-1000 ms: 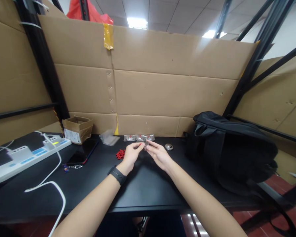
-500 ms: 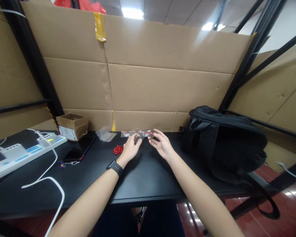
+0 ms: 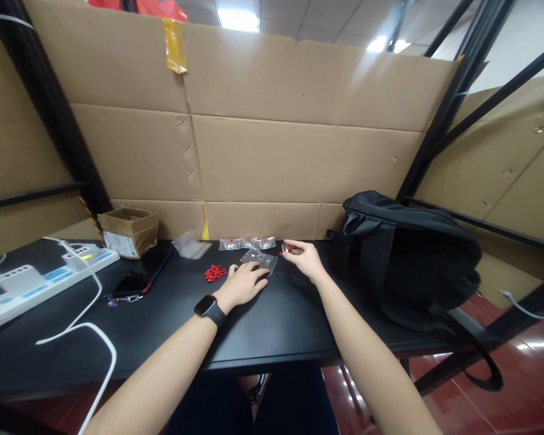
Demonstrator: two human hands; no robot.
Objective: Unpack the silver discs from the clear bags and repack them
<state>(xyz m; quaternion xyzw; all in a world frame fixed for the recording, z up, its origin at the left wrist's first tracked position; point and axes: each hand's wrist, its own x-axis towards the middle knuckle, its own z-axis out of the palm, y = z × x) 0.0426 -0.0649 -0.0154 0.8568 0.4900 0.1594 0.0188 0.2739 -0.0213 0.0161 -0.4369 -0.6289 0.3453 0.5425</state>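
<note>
My left hand (image 3: 243, 284) lies palm down on the black table with its fingers spread, the fingertips at the near edge of a clear plastic bag (image 3: 262, 258). Between the thumb and fingers of my right hand (image 3: 307, 261) is a small round shiny piece with a red cord (image 3: 286, 247); its exact kind is too small to make out. Along the back lie several bagged round pieces with red bits (image 3: 248, 243) in a row. A little heap of red cord loops (image 3: 215, 273) sits left of my left hand.
Several clear bags (image 3: 190, 246) are stacked at the back left, near an open cardboard box (image 3: 131, 231). Further left are a phone (image 3: 145, 270) with a keychain, a white power strip (image 3: 49, 284) and a loose white cable. A black backpack (image 3: 412, 260) stands at the right.
My hands have moved apart. The left has flattened onto the table by the clear bag, while the right has shifted right with the round piece and red cord in its fingers.
</note>
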